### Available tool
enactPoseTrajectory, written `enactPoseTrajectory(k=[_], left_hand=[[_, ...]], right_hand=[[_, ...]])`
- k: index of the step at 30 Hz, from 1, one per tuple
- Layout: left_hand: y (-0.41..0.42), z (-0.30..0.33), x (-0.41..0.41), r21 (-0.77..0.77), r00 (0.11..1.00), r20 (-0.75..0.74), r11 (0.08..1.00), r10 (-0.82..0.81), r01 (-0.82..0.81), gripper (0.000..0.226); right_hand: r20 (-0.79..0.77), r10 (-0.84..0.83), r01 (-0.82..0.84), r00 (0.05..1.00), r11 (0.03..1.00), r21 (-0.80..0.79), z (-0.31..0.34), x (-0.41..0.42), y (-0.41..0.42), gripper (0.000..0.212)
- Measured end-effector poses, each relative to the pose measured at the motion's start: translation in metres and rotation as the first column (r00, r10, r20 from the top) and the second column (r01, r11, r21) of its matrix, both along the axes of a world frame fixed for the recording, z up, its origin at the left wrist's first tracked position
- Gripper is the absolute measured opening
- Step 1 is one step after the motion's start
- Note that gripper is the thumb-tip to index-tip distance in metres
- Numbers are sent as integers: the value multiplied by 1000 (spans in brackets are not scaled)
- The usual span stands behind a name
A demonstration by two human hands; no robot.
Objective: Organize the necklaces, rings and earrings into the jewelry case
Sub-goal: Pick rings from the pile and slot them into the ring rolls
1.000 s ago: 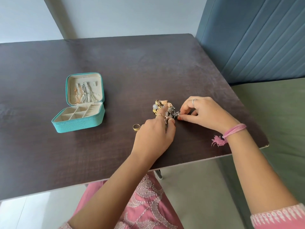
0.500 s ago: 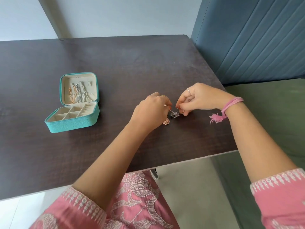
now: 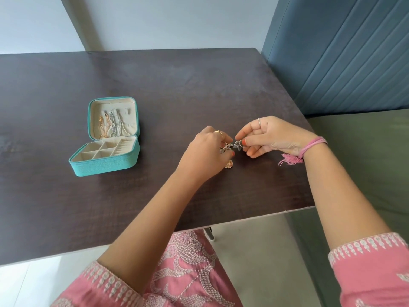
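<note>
Hands, left (image 3: pixel 205 156) and right (image 3: pixel 269 138), now raised right of the open teal jewelry case (image 3: pixel 106 160), each grip pinching a tangled silver-and-gold jewelry cluster (image 3: pixel 232 147), separating pieces before storage.

Desk: dark brown wood-grain rectangular desk (image 3: pixel 155 85) with a pale edge strip, its far right corner rounded.
Leg: metal desk leg (image 3: pixel 209 233) under the near edge.
Wall: pale grey-blue wall (image 3: pixel 166 21) beyond the far edge, crossed by a slanting grey strip.
Panel: blue padded panel with diagonal ribs (image 3: pixel 343 52), off the right edge.
Seat: dull green cushioned seat (image 3: pixel 365 162) beside the right edge, below the panel.
Floor: light floor (image 3: pixel 254 262) beneath the near edge.
</note>
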State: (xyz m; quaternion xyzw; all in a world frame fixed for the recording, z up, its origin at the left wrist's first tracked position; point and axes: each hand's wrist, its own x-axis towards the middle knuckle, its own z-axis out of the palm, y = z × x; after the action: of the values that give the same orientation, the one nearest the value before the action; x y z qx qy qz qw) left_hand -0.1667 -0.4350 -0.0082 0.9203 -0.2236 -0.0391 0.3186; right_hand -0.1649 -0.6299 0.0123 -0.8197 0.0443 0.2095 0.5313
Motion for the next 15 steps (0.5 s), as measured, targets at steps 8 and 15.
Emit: enactPoseTrajectory(k=[8,15], left_hand=[[-1,1,0,-15,1000,-7,1000,-25,25,26],[0,2,0,-58,999,-37,998,-20,18,13]], right_hand=[[92,54,-48,994,996,-69,8,-11,6,18],[131,20,-17,991,1000,-24,13,-14,5,19]])
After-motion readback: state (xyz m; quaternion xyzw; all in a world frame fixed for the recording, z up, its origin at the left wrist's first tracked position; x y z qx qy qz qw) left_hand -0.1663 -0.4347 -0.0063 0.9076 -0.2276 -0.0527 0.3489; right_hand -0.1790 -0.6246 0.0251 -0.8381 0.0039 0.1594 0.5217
